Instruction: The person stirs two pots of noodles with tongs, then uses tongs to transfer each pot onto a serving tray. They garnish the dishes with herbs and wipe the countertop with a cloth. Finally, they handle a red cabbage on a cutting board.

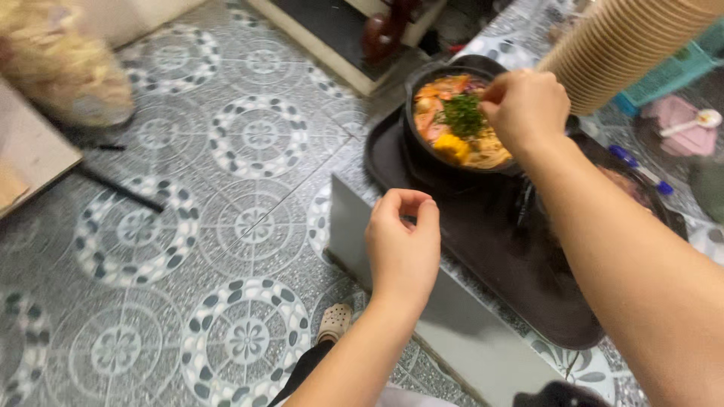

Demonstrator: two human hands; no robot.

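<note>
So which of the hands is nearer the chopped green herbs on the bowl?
Right. The right hand is pinched directly beside the herbs over the black bowl; the left hand hovers lower, off the tray.

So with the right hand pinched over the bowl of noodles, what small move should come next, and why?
Probably part the right hand fingertips a little to drop more chopped herbs onto the black bowl: the pinch sits right over the green pile, while the left hand hovers empty near the tray.
</note>
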